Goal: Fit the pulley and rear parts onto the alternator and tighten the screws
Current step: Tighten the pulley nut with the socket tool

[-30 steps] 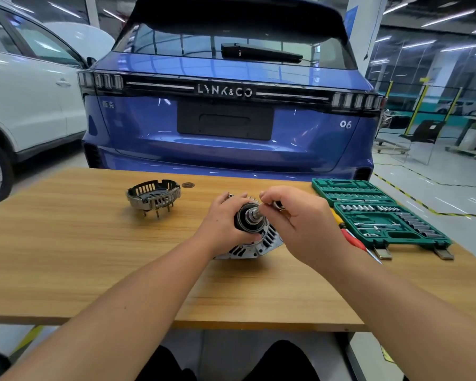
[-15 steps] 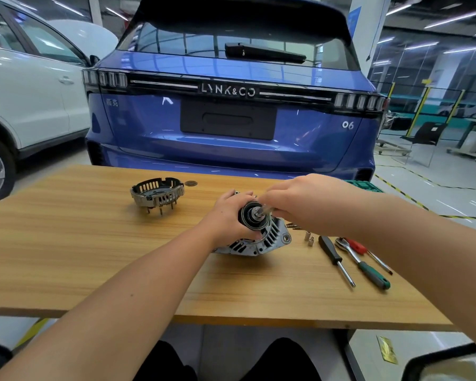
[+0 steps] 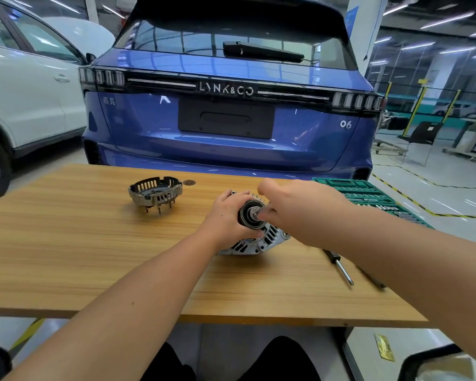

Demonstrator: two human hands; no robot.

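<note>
The silver alternator (image 3: 261, 240) lies on the wooden table (image 3: 94, 257), its shaft end tilted toward me. A black pulley (image 3: 248, 214) sits on the shaft. My left hand (image 3: 227, 217) grips the pulley and the alternator's top from the left. My right hand (image 3: 294, 206) comes in from the right, its fingertips pinching something small at the shaft tip; what it is stays blurred and hidden. The slotted rear cover (image 3: 155, 191) stands apart at the back left of the table.
A green socket set case (image 3: 368, 195) lies open at the table's right edge. A screwdriver (image 3: 340, 266) and another tool (image 3: 370, 277) lie right of the alternator, partly under my right forearm. A small round disc (image 3: 189, 182) lies behind the cover. A blue car stands beyond the table.
My right hand has turned over at the shaft tip, knuckles now up and wrist rotated. My left hand has kept its grip on the pulley. The view has shifted slightly.
</note>
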